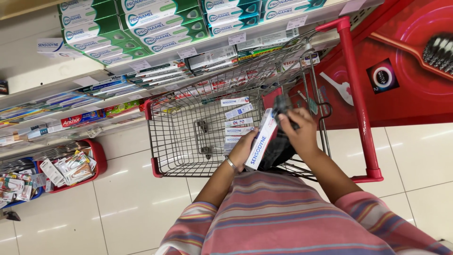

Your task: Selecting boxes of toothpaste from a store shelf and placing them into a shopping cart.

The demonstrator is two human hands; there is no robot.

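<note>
My left hand (242,150) grips a long white and red toothpaste box (262,138), held upright over the wire shopping cart (163,137). A thin bracelet sits on that wrist. My right hand (298,130) is closed on a dark grey handheld device (283,105) right beside the box's upper end. A black bag (277,151) hangs below both hands against the cart's near end. Several more white toothpaste boxes (238,125) lie on the cart's floor. My striped pink sleeves fill the bottom of the view.
The cart has a red handle (358,99) on the right. Shelves (155,33) stacked with green and white toothpaste boxes run along the top. A red basket (96,158) of small packs stands on the white tiled floor at left. A red display panel (406,61) stands at right.
</note>
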